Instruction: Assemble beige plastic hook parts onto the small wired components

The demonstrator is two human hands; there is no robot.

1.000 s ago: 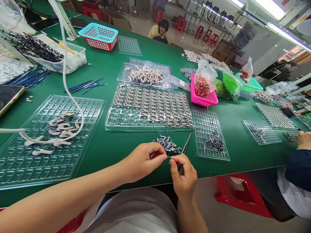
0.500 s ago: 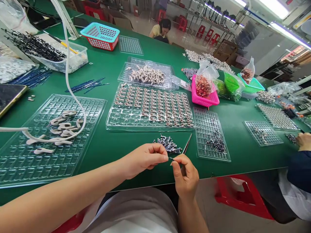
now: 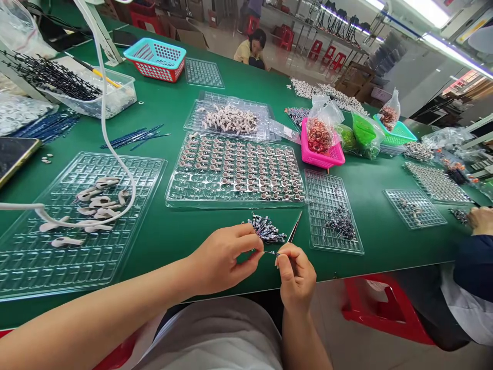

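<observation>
A tiny dark flexible circuit strip (image 3: 272, 252) stretches between my two hands. The fingertips of my left hand (image 3: 234, 257) pinch its thin left end. My right hand (image 3: 297, 277) grips the other end between thumb and forefinger. Just beyond the fingers lies a pile of similar small strips (image 3: 267, 228) with pale ends. Pointed metal tweezers (image 3: 295, 227) project from behind my right hand; whether that hand holds them I cannot tell. Past the pile, a clear tray (image 3: 192, 198) carries rows of beige earbud shells (image 3: 250, 162), with several bare pockets at its front left.
On the left, a clear tray (image 3: 46, 262) bears loose shells, with a white cable (image 3: 106, 123) arching over it. More strips lie in a tray (image 3: 356, 246) at right. Behind stand a pink basket (image 3: 325, 158) and a blue-red basket (image 3: 157, 69). A co-worker's hand (image 3: 481, 220) is far right.
My hands have drawn slightly apart, and more of the strip shows between them. My left hand's fingers have straightened a little. The view has shifted slightly.
</observation>
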